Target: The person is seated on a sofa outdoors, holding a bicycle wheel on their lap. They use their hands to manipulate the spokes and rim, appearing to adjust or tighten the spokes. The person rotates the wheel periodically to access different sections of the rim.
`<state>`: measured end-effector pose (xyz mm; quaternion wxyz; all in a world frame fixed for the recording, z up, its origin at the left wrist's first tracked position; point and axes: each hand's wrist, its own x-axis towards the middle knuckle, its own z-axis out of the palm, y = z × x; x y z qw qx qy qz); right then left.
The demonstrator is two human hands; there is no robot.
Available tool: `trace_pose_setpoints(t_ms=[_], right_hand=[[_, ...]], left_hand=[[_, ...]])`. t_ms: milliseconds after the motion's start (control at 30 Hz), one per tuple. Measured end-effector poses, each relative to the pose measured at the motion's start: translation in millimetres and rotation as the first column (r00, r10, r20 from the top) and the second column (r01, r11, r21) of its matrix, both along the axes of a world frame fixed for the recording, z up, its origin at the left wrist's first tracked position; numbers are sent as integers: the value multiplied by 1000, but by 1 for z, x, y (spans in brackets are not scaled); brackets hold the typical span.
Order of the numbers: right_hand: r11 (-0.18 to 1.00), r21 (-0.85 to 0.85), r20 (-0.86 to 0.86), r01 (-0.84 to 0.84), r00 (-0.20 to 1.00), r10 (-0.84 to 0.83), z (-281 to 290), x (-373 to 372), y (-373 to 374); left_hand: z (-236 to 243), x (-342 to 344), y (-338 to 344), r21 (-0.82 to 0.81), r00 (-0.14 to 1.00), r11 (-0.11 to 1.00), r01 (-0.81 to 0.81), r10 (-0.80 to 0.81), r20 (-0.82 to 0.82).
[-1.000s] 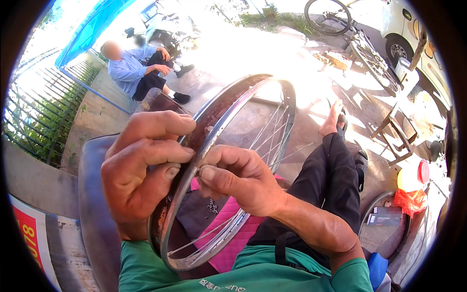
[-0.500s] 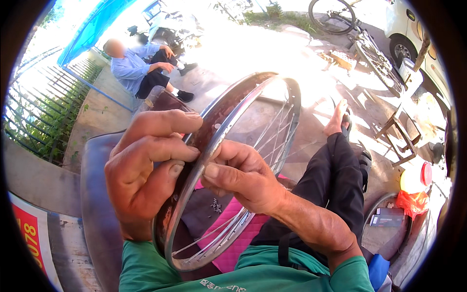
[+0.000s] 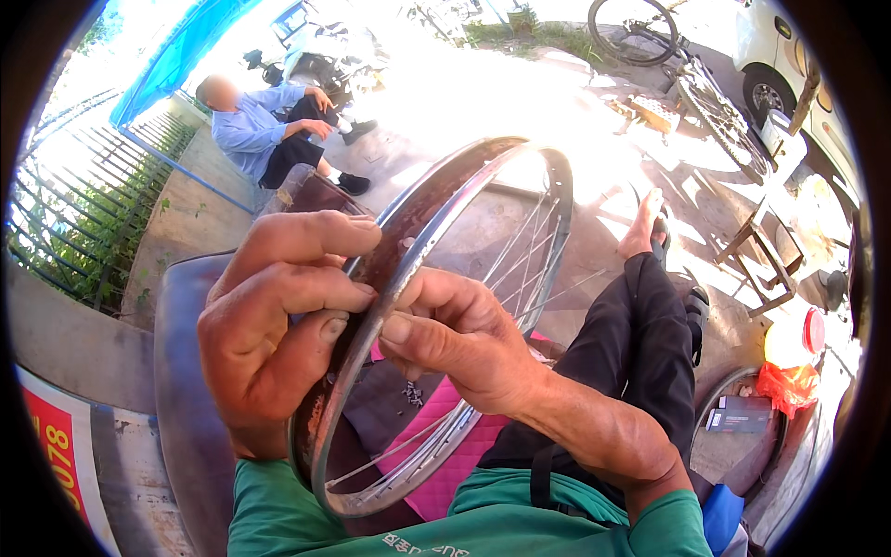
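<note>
A bare metal bicycle wheel rim [image 3: 415, 215] stands tilted in front of my chest, its brownish outer channel turned left. Thin spokes [image 3: 506, 246] run inside it on the far and lower parts. My left hand [image 3: 278, 316] is at the channel, thumb and index finger pinched together at its edge. Anything between those fingertips is hidden. From the inner side my right hand [image 3: 464, 343] grips the rim, thumb against the near edge and fingers curled behind. Small metal pieces [image 3: 411, 394] lie in a pile on dark cloth below, beside a pink quilted cloth [image 3: 487, 438].
At far left a person in a blue shirt [image 3: 249, 130] sits near a fence [image 3: 83, 213]. To the right are a metal stand [image 3: 761, 251], a bicycle [image 3: 719, 111], a parked vehicle [image 3: 789, 56], another wheel [image 3: 780, 446] with a box, and a red plastic bag [image 3: 789, 385].
Both hands and the rim have shifted very slightly to the left. The grip of each hand looks the same.
</note>
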<state>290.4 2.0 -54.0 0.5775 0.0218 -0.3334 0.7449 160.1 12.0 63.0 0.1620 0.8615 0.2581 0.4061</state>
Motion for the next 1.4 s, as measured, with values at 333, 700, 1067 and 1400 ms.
trace_pose_setpoints(t_ms=[333,700,1067,1400], right_hand=[[992,-36,8,-118,993,118,3,3,1],[980,-102,-43,-168,985,165,9,8,-2],[993,-48,-31,-110,994,109,6,4,-1],[989,-84,19,-121,992,123,7,4,2]], left_hand=[[1,-1,-3,-8,1000,1000,13,-13,2],[1,-3,-3,-15,1000,1000,9,-9,-6],[-1,-6,1,-2,1000,1000,21,-21,-2],[-1,-6,3,-15,999,999,40,-40,1]])
